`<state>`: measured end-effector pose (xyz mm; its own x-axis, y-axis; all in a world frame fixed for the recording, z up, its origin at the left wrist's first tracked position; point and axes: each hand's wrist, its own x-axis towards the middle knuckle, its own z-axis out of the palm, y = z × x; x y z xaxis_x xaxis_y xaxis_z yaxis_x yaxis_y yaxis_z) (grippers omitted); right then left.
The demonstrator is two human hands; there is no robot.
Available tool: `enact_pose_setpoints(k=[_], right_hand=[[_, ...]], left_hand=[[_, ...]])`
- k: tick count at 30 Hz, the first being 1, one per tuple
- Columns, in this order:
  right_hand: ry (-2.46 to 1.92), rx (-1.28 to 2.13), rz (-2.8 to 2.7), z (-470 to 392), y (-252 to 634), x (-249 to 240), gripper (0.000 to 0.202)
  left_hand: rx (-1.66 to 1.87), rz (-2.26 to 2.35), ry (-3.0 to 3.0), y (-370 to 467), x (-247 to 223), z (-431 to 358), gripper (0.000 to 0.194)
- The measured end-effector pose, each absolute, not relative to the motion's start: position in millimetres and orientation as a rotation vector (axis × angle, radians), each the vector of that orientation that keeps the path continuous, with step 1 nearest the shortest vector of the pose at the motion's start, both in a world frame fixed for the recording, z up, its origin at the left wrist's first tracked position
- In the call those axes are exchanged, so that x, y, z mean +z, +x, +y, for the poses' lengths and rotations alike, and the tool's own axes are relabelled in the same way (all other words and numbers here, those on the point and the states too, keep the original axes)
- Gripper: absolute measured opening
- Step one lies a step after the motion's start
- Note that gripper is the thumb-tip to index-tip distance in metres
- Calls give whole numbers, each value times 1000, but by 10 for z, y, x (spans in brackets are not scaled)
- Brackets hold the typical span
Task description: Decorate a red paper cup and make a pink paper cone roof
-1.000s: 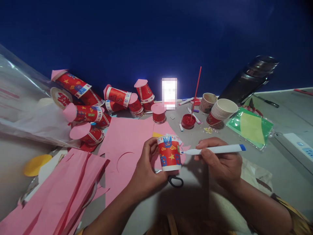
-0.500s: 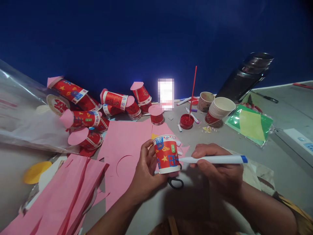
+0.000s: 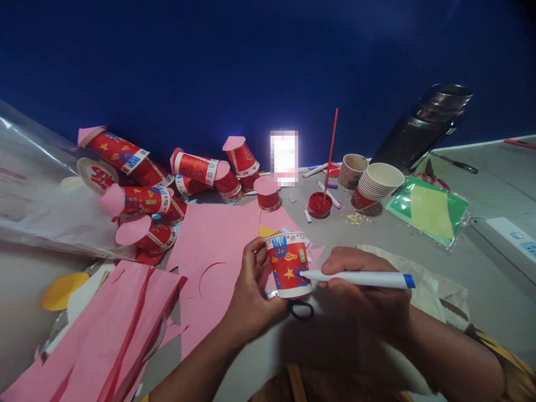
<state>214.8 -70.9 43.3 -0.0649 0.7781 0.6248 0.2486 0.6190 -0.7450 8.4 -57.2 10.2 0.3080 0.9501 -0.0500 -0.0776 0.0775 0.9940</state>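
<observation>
Blue wall [image 3: 167,67] backs the table [image 3: 341,234]; fingers of the right hand [image 3: 368,290] pinch a near-level white marker [image 3: 364,278], tip leftward at the red cup [image 3: 288,258] the left hand [image 3: 255,298] clasps.

The left hand [image 3: 255,287] and right hand [image 3: 371,293] were bare. The right sleeve [image 3: 507,360] was dark brown streaked with golden yellow; a yellowish sliver of left sleeve [image 3: 144,398] showed. The brown garment [image 3: 272,386] bore a straight tan strip [image 3: 296,384].
</observation>
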Motion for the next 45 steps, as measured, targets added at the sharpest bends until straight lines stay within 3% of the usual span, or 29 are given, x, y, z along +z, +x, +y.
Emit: enact_pose_setpoints(k=[45], right_hand=[[-949, 611, -1608, -726, 2165, 463, 8]], left_hand=[[947, 976, 1258, 85, 104, -578, 88]])
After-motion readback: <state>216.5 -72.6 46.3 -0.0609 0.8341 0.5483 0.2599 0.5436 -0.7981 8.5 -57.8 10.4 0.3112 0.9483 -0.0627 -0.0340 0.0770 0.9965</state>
